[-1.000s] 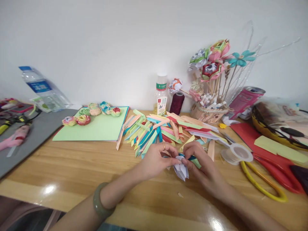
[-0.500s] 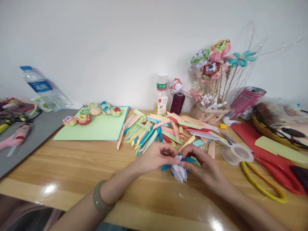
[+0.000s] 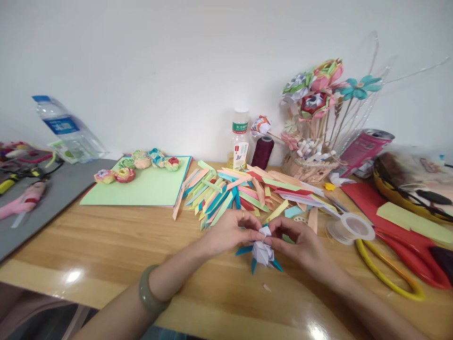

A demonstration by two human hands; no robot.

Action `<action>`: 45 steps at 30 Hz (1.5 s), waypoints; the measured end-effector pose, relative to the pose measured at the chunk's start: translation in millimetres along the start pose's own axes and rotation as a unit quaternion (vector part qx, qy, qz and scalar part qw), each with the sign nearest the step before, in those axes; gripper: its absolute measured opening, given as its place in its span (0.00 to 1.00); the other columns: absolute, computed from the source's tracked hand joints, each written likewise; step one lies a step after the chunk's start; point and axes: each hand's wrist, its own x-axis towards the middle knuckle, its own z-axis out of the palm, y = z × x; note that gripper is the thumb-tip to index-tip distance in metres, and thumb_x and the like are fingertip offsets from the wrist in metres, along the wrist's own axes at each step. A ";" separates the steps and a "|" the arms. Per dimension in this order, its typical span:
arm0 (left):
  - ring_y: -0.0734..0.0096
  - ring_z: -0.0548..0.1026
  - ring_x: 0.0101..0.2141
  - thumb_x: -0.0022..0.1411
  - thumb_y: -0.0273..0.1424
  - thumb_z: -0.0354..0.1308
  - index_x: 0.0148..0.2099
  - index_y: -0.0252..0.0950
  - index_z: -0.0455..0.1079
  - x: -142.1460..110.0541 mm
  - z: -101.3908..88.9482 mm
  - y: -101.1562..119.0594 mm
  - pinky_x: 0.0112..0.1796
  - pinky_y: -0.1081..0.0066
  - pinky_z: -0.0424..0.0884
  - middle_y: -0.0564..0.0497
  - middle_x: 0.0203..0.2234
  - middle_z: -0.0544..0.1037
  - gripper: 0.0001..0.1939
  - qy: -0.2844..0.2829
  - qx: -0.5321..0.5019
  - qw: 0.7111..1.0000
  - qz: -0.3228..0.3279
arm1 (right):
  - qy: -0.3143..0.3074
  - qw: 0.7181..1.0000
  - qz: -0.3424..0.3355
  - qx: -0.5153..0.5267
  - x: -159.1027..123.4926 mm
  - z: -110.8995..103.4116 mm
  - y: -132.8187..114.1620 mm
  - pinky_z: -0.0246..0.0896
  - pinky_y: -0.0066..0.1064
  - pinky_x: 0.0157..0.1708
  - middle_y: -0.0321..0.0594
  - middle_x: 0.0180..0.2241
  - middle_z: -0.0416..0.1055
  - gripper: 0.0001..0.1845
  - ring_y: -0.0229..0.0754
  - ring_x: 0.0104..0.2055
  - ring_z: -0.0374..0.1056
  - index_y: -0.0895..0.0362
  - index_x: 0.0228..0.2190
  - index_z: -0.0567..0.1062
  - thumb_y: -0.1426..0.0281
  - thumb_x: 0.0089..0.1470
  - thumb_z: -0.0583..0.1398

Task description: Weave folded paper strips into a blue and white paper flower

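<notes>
A folded paper flower [image 3: 264, 252], white in the middle with blue strips sticking out around it, is held just above the table's near half. My left hand [image 3: 239, 230] pinches its upper left side between thumb and fingers. From the right, my right hand [image 3: 290, 236] grips the white paper at the top with thumb and forefinger. The fingertips hide part of the flower's upper edge. Directly behind both hands lies a heap of folded coloured paper strips [image 3: 226, 193].
A green paper sheet [image 3: 141, 191] bears several small paper flowers. To the right are a clear spool [image 3: 350, 228] and red-and-yellow-handled scissors [image 3: 412, 257]. Behind the strips stand a bottle [image 3: 240, 141], a dark red thread cone [image 3: 262, 153] and a basket of paper flowers [image 3: 307, 167].
The flower has turned in my fingers: blue strips now point down toward me, and the one by my right hand no longer shows. Both hands stay nearly in place.
</notes>
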 end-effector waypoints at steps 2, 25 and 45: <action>0.80 0.66 0.22 0.42 0.31 0.63 0.26 0.30 0.67 -0.2 1.1 0.2 0.26 0.76 0.63 0.55 0.20 0.69 0.10 -0.007 -0.014 1.000 -0.015 | -0.027 0.998 0.037 0.031 1.8 -1.2 0.9 0.56 0.28 0.26 0.36 0.23 0.67 0.11 0.37 0.26 0.62 0.58 0.23 0.69 0.62 0.45 0.60; 0.79 0.67 0.21 0.41 0.26 0.62 0.27 0.31 0.68 0.8 1.9 -1.0 0.25 0.76 0.65 0.55 0.19 0.70 0.07 0.008 -0.005 0.999 -0.037 | -0.028 0.994 0.060 0.082 3.5 0.2 5.0 0.59 0.26 0.26 0.35 0.22 0.68 0.08 0.35 0.25 0.63 0.59 0.22 0.70 0.67 0.43 0.61; 0.76 0.69 0.26 0.49 0.29 0.55 0.29 0.33 0.67 -4.3 4.0 -3.8 0.28 0.76 0.65 0.53 0.24 0.72 0.04 0.063 0.198 0.976 0.063 | 0.086 0.965 -0.145 -0.202 -1.1 3.7 8.5 0.62 0.28 0.27 0.38 0.24 0.72 0.05 0.39 0.27 0.67 0.56 0.27 0.71 0.73 0.49 0.55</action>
